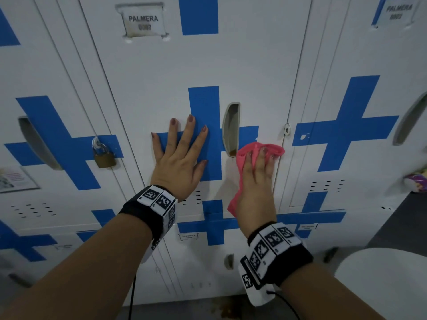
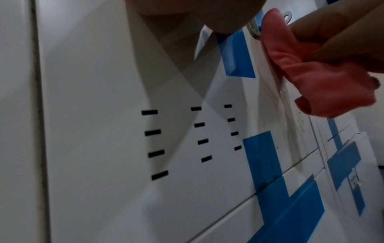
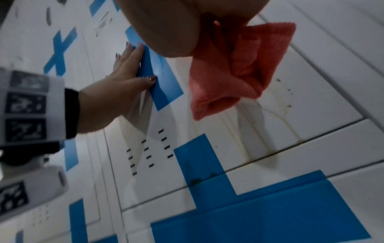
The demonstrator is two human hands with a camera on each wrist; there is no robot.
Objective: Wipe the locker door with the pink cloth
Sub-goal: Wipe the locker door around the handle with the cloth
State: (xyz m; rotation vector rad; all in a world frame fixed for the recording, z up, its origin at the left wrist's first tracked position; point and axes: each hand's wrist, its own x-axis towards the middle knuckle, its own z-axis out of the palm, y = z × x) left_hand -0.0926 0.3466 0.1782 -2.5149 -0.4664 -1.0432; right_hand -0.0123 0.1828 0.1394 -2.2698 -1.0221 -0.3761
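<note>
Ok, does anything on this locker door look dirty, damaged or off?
Yes. Brownish drip streaks run down the locker door below the pink cloth that the right hand holds against it, reaching the door's lower edge. Brown residue also sits at the bottom of the handle recess.

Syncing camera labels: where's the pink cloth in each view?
Head: pink cloth right of centre, under the right hand, just right of the recessed handle.
Left wrist: upper right, against the door.
Right wrist: upper centre-right, bunched below the palm.
Shared landmark: the door's vent slots, lower left of the cloth in every view.
</note>
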